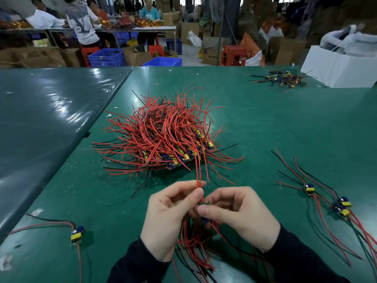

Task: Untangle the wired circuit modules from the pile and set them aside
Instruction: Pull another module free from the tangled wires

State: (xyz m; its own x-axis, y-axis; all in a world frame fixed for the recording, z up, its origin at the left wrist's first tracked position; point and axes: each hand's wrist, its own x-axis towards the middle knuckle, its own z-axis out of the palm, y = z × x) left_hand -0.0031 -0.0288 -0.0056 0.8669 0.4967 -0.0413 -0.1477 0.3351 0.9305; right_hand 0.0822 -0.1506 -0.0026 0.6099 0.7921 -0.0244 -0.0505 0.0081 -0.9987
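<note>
Both hands work close to the camera: the left hand pinches a pair of red wires at its fingertips, and the right hand grips a small circuit module just beside them. Beyond the fingers sits the tangled pile; separated modules lie right of them on the green table.

Bright overhead light; glare streaks on table cover at 9 o'clock. Edges bowed; background people probably deliberately blurred.
</note>
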